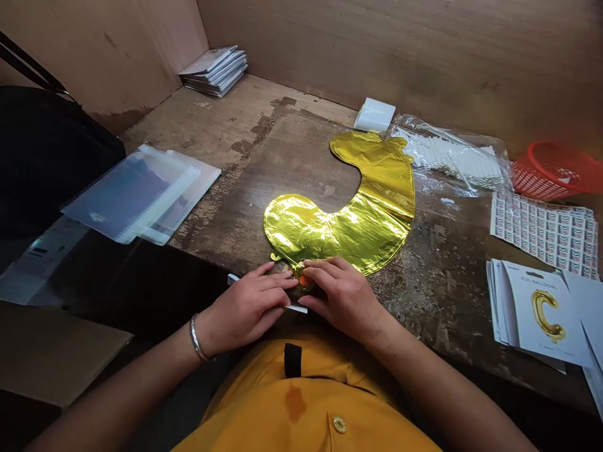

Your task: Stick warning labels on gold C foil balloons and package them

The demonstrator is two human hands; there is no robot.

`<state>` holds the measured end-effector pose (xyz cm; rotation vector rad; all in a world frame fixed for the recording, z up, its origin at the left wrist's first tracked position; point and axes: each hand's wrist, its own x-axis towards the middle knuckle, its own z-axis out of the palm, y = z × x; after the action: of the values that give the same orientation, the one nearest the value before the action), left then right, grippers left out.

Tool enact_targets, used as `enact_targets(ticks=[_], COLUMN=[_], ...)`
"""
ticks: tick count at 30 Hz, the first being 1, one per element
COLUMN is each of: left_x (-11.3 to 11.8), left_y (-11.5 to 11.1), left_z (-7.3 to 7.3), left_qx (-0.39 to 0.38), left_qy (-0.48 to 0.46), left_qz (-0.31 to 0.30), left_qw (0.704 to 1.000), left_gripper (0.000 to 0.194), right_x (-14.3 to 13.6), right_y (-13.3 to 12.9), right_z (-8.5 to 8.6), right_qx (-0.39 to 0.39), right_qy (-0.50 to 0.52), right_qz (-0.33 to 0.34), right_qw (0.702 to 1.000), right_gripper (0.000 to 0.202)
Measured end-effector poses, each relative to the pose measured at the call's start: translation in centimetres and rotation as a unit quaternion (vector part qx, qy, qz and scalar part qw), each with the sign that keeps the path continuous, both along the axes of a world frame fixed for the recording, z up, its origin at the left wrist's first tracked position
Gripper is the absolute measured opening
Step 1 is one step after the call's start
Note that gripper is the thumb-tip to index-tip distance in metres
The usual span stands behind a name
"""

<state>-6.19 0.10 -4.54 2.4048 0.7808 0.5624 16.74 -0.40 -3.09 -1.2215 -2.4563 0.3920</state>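
Observation:
A flat gold foil balloon (362,226), shaped like a C, lies uninflated on the table. Its near edge, with a small tail, comes down to my two hands. My right hand (346,298) has its fingers closed on that tail, where a small orange reflection shows. My left hand (249,304), with a bracelet at the wrist, is curled beside it, fingertips touching the foil. From under the left hand a thin white straw (298,309) sticks out at the table's front edge; most of it is hidden by the fingers.
Clear plastic sleeves (127,194) overhang the table's left edge. White packets (214,70) are stacked in the back corner. To the right are a bag of white straws (447,157), a red basket (537,172), a sticker sheet (546,235) and printed balloon cards (541,314).

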Motion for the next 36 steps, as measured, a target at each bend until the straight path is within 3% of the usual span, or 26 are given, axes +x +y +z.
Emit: enact_targets(ticks=[9, 13, 21, 27, 28, 31, 32, 34, 36], left_x=[-0.2, -0.4, 0.5, 2.3, 2.5, 2.9, 2.9, 3.0, 2.9], left_y=[0.2, 0.1, 0.0, 1.8, 2.2, 2.9, 3.0, 3.1, 3.0], left_z=[-0.4, -0.5, 0.6, 1.3, 1.3, 1.1, 1.1, 1.0, 0.9], left_qx=[-0.018, -0.021, 0.061, 0.110, 0.107, 0.095, 0.094, 0.088, 0.076], left_qy=[-0.007, -0.003, -0.014, 0.037, 0.044, 0.058, 0.059, 0.060, 0.054], left_qz=[-0.022, -0.017, 0.032, -0.069, -0.079, -0.084, -0.083, -0.085, -0.093], left_qw=[1.000, 1.000, 0.998, 0.991, 0.990, 0.990, 0.990, 0.991, 0.991], left_gripper=[0.013, 0.013, 0.012, 0.018, 0.017, 0.017, 0.018, 0.020, 0.018], right_x=[0.1, 0.1, 0.5, 1.1, 1.3, 1.8, 1.8, 1.7, 1.5], right_y=[0.9, 1.2, 2.1, 2.8, 2.7, 2.2, 2.1, 2.1, 2.4], right_z=[-0.8, -1.0, -0.1, 0.4, 0.4, 0.2, 0.0, -0.3, -0.3], right_qx=[-0.011, 0.011, -0.145, -0.192, -0.188, -0.122, -0.094, -0.061, -0.069], right_qy=[0.035, 0.041, 0.147, 0.189, 0.197, 0.169, 0.143, 0.110, 0.130], right_qz=[-0.007, -0.005, -0.141, -0.129, -0.119, -0.088, -0.077, -0.069, -0.098], right_qw=[0.999, 0.999, 0.968, 0.954, 0.955, 0.974, 0.982, 0.990, 0.984], right_gripper=[0.010, 0.013, 0.012, 0.017, 0.017, 0.051, 0.050, 0.025, 0.016])
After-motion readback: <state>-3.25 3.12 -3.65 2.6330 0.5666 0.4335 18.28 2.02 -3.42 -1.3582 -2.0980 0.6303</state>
